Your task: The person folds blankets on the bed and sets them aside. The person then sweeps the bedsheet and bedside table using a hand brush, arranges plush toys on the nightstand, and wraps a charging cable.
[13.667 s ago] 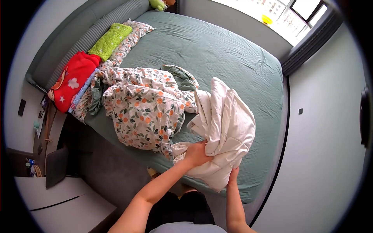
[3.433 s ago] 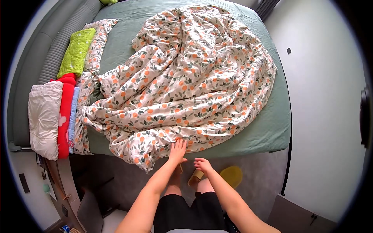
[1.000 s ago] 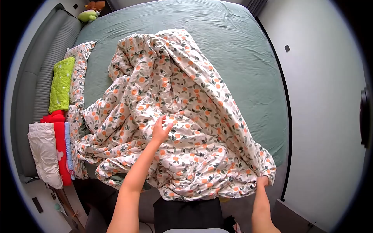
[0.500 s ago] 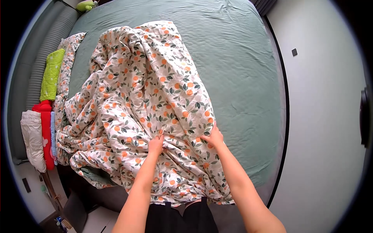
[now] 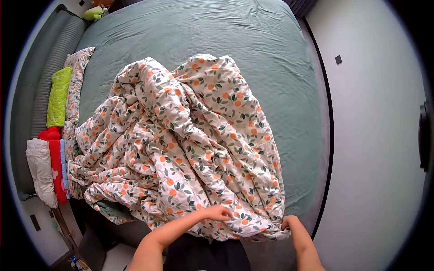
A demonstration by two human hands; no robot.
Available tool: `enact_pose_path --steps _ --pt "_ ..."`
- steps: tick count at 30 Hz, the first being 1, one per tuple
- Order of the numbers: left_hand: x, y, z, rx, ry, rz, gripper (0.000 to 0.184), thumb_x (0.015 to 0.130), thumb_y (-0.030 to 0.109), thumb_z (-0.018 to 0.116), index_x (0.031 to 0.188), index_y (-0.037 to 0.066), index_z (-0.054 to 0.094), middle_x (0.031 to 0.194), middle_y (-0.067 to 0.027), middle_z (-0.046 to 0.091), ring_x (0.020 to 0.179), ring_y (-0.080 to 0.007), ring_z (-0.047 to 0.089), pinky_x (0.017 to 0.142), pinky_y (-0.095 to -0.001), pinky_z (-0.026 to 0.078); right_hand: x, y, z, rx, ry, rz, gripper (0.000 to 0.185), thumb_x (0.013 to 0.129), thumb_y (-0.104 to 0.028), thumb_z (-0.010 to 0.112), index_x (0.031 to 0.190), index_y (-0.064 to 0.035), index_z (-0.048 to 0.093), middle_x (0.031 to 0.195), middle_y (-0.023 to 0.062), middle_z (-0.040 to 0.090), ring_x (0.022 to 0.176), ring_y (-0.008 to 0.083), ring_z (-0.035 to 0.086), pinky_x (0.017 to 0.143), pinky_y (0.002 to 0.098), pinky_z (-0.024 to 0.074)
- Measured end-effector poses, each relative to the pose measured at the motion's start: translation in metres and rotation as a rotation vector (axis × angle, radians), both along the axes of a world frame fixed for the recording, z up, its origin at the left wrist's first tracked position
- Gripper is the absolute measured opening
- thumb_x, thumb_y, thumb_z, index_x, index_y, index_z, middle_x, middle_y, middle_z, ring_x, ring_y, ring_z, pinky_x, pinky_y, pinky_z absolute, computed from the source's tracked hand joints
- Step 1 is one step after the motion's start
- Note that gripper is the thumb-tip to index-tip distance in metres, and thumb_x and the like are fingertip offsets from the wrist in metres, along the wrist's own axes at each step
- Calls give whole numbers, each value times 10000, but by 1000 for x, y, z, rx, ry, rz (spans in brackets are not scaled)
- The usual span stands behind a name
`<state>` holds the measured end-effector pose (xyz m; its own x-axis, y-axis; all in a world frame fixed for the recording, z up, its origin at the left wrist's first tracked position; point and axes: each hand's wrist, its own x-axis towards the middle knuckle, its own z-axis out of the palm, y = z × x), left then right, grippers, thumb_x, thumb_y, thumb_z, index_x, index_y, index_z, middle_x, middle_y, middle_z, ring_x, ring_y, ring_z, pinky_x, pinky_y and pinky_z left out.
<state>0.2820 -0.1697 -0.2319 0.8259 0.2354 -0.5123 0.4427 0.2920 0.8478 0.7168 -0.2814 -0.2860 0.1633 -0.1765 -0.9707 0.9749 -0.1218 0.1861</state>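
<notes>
A white duvet printed with oranges and green leaves lies rumpled over the near part of the bed. My right hand is closed on the duvet's near right corner, at the bed's edge. To its left, my left hand rests over the near border of the duvet with its fingers curled in. Whether fabric is pinched in those fingers is hidden. Long folds run from the far side of the duvet toward both hands.
The bed has a green sheet and a grey padded headboard. Along it lie a matching pillow, a lime-green folded quilt, a red folded cloth and a white bundle. A pale wall stands on the right.
Both hands have moved right and toward my body. The duvet's far edge has come nearer and its right side has spread right, with new folds. The right hand now holds the near corner.
</notes>
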Motion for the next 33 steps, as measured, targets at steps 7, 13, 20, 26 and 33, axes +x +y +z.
enact_pose_path --steps 7,13,20,26,33 --pt "-126 233 -37 1112 874 1186 920 666 468 648 1312 17 173 1313 -231 234 1202 -354 267 988 -414 232 -81 203 -13 1375 15 -484 733 629 -420 677 1177 3 437 1219 180 433 1065 299 470 851 364 401" --pt "-168 293 -68 623 653 1318 832 678 304 602 1302 -33 166 1222 -246 390 1091 -355 424 890 -357 358 -188 311 -40 1316 563 -735 558 659 -220 655 1127 1 447 1008 158 573 908 252 562 781 311 426" --pt "-210 64 -36 560 453 1536 376 771 54 389 1132 -47 405 1027 -144 535 930 -243 516 832 -309 382 -93 180 -3 1778 126 -987 254 717 -22 523 966 18 552 825 124 618 747 160 570 683 264 434" --pt "-237 -42 42 -66 924 -265 486 716 441 560 965 24 588 935 -219 582 891 -314 566 769 -384 434 50 -4 0 552 -449 -322 547 649 -326 597 1032 60 539 994 261 558 968 342 541 820 348 427" --pt "-186 177 57 1091 518 620 667 646 420 669 1144 37 446 1027 -170 544 906 -303 534 744 -360 439 7 134 -65 1494 -57 -1041 801 666 -255 678 1296 -7 249 1222 202 408 1085 266 440 863 328 381"
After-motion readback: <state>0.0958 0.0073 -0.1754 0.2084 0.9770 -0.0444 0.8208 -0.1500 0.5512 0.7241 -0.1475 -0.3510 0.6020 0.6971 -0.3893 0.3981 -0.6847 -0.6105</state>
